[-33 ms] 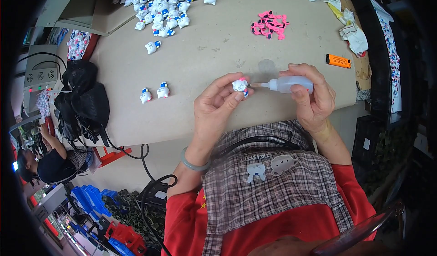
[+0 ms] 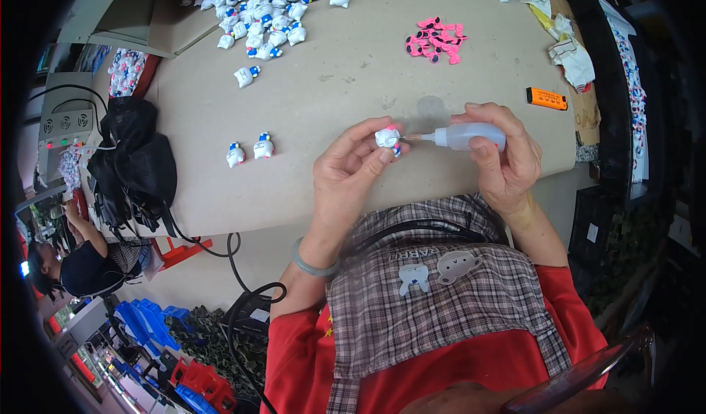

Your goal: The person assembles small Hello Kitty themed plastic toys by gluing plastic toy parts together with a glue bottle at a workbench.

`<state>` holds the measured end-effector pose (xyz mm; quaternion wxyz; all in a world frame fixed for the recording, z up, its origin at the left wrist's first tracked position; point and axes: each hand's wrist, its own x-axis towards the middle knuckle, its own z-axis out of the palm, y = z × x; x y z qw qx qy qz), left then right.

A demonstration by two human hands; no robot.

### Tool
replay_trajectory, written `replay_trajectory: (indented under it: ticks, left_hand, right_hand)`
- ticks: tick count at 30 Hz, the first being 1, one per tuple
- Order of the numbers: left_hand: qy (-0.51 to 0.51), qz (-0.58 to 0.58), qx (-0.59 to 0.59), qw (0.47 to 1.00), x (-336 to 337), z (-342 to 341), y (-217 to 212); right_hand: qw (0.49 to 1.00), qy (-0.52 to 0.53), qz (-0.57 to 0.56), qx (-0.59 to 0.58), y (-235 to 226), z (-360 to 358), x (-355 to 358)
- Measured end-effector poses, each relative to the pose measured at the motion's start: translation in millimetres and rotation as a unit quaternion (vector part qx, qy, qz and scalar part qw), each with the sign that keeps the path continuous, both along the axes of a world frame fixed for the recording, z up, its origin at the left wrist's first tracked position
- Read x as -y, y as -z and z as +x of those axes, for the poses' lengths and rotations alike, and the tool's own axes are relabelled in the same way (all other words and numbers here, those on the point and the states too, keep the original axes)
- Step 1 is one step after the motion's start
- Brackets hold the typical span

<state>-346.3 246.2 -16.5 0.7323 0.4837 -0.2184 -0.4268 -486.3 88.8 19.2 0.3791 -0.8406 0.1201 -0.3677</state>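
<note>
Between thumb and fingers, my left hand (image 2: 348,162) pinches a small white figurine (image 2: 386,137) with pink and blue parts. My right hand (image 2: 511,156) is closed around a translucent squeeze bottle (image 2: 471,136), held sideways. The bottle's thin nozzle tip points left and reaches the figurine; whether it touches cannot be made out. Left of my hands, two white-and-blue figurines (image 2: 263,146) stand on the table (image 2: 316,90). Another single figurine (image 2: 246,76) lies farther back, near a large pile of the same figurines (image 2: 265,17).
Small pink pieces (image 2: 436,40) with dark spots lie in a heap at the back. An orange lighter-like box (image 2: 546,98) and crumpled white gloves (image 2: 572,61) are at the right edge. A black bag (image 2: 140,156) hangs at the left edge. A person (image 2: 92,259) sits at far left.
</note>
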Motion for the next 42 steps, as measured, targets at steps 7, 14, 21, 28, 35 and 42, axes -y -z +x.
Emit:
replay_trajectory:
  ticks: [7,14,21,28,35,42]
  left_hand:
    - [-0.004,0.0,-0.006,1.0,0.5,0.3,-0.1]
    - [-0.024,-0.003,0.002,1.0,1.3,-1.8,1.7]
    - [-0.025,0.005,0.004,1.0,2.4,-0.5,0.2]
    - [-0.023,0.003,0.003,1.0,4.0,0.3,2.4]
    - [-0.023,0.002,0.002,1.0,3.7,0.2,2.9]
    - [-0.021,0.0,0.005,1.0,3.8,0.6,3.3]
  right_hand:
    - [0.999,-0.003,-0.046,0.026,0.7,1.3,0.9]
    - [0.998,-0.007,-0.061,0.024,1.0,1.6,1.9]
    - [0.997,-0.008,-0.079,0.014,-1.8,2.4,2.0]
    - [0.997,-0.013,-0.076,0.012,-2.7,5.0,2.6]
    - [0.997,-0.01,-0.07,0.027,-2.9,3.6,3.6]
    - [0.997,-0.01,-0.076,0.018,-0.6,3.5,3.3]
